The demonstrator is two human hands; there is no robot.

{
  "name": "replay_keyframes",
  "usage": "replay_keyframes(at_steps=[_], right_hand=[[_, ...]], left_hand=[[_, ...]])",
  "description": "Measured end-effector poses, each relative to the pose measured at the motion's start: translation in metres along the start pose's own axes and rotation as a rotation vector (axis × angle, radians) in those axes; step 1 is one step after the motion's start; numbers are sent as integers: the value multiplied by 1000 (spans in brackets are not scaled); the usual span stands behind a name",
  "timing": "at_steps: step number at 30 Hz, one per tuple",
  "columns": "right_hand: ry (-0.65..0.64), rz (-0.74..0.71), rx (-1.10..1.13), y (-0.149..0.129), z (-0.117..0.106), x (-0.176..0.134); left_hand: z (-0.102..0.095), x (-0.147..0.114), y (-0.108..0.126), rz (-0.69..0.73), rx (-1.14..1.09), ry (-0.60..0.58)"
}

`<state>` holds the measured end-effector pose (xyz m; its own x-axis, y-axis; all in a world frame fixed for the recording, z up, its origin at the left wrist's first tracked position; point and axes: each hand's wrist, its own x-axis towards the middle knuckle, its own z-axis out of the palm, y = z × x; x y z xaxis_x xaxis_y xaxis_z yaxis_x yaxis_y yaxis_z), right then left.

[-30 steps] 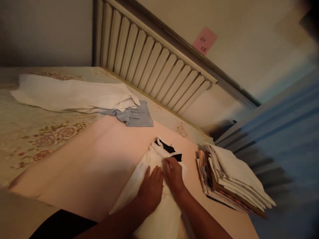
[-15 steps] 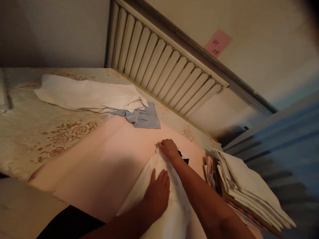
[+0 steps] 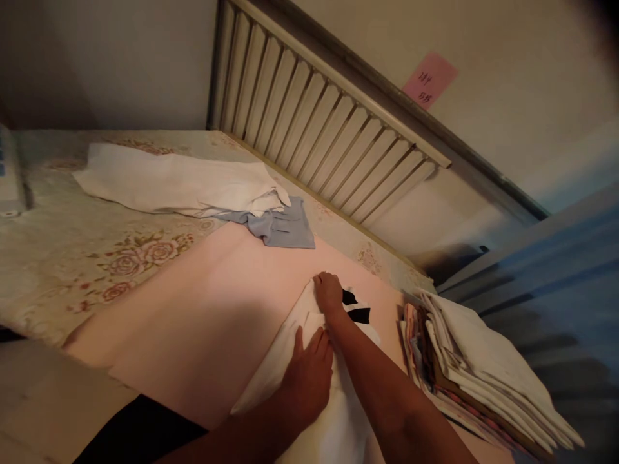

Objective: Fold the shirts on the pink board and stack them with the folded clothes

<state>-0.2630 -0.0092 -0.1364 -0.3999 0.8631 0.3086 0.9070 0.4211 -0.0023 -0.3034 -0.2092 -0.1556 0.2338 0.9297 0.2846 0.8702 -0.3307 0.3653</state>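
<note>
A white garment (image 3: 314, 425) lies lengthwise in front of me on a pink cloth (image 3: 193, 328). My left hand (image 3: 309, 374) rests flat on it, the thumb apart from the fingers. Farther up, my right hand (image 3: 329, 293) has its fingers closed on the garment's far edge. Black-and-white striped fabric (image 3: 358, 314) shows just right of my right wrist; whether it belongs to the same garment, I cannot tell. My right forearm covers part of the white fabric.
A stack of folded clothes (image 3: 488, 361) stands at the right. Beyond the pink cloth, a white garment (image 3: 178, 180) lies partly over a grey-blue one (image 3: 290, 225) on a flower-patterned cover (image 3: 140, 258). A radiator (image 3: 309, 122) runs along the wall, with a pink note (image 3: 430, 78) above.
My right hand has drawn the far edge of the white garment out flatter. More of the black-and-white striped fabric now shows. My left hand stays nearly in place.
</note>
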Motion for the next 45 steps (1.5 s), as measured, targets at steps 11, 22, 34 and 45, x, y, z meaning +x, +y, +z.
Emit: replay_keyframes(at_steps=[11,22,34,45], right_hand=[[150,-24,87,-5,-29,-7],[-60,-319,202,-24,-51,-51],[271,49,445,46,-85,-220],[320,303,478,85,-66,-288]], left_hand=[[4,1,0,-37,66,39],[-7,3,0,-31,45,10],[-8,2,-7,3,90,20],[-11,0,-5,58,176,130]])
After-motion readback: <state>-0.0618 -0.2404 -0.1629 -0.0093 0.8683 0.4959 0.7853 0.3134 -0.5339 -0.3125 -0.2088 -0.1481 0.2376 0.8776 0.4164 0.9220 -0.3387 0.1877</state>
